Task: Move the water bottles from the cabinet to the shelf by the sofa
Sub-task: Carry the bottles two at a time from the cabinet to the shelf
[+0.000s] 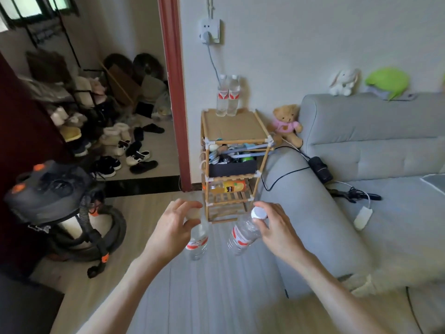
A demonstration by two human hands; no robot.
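Clear plastic bottles, one per hand: left hand [173,227] grips the neck of the left bottle [198,239], fingers curled over its cap; right hand [272,227] pinches the right bottle [243,235] just under its white cap. Both hang mid-carry, well short of the bamboo shelf [237,143] beside the sofa [361,145]. Two bottles [227,96] stand on its top already. Judged next: step closer, set both upright alongside. Cabinet not in view; left cap hidden
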